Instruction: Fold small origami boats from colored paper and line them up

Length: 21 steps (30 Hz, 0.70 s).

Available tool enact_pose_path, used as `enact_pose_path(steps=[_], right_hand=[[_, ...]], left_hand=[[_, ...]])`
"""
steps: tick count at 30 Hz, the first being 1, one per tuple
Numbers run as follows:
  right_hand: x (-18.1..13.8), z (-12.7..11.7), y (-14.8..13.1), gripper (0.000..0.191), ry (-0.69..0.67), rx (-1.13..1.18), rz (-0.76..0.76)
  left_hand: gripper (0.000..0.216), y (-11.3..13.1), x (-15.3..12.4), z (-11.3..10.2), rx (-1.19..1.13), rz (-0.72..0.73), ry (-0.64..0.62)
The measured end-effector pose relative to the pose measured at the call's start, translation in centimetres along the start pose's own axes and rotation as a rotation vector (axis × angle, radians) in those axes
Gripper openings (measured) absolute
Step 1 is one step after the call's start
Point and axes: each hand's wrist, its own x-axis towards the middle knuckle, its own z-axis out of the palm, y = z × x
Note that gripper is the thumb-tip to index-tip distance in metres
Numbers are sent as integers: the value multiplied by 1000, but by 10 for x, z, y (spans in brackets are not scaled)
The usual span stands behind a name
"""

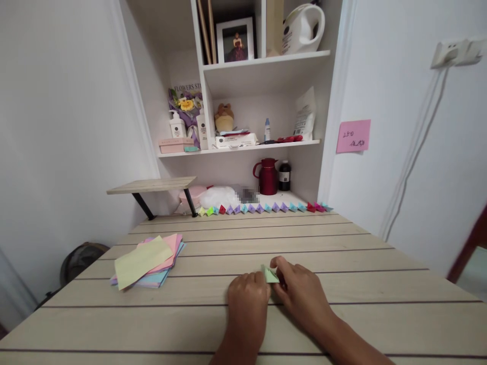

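A small folded piece of light green paper is held between my two hands, just above the slatted wooden table. My left hand is closed at its left side, with the fingers curled and the tips hidden. On the other side, my right hand pinches the paper between thumb and fingers. Part of the folded paper is covered by the fingers. To the left lies a loose stack of coloured paper sheets, with a pale yellow sheet on top.
A row of small folded paper pieces in several colours lines the table's back edge. A little raised wooden shelf stands at the back left. Behind are a dark red jug and white shelving. A pink note sticks to the wall.
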Motion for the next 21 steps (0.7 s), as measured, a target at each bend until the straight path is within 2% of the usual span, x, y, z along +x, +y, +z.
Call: enact_pose_path(steps=[7,11,15,21], right_hand=[[0,-2,0,17,-17,15,25],[0,-4,-1,18,-15,46,39],[2,-5,0,16,-77,90,44],[3,-1,6,26,-170,33,44]], left_hand=[[12,-2,-2,-3,-37,8,29],[13,0,-1,-5,-58,-42,-36],[14,0,2,-8,-78,-84,-108],[20,-2,5,-6,-56,-70,-191]])
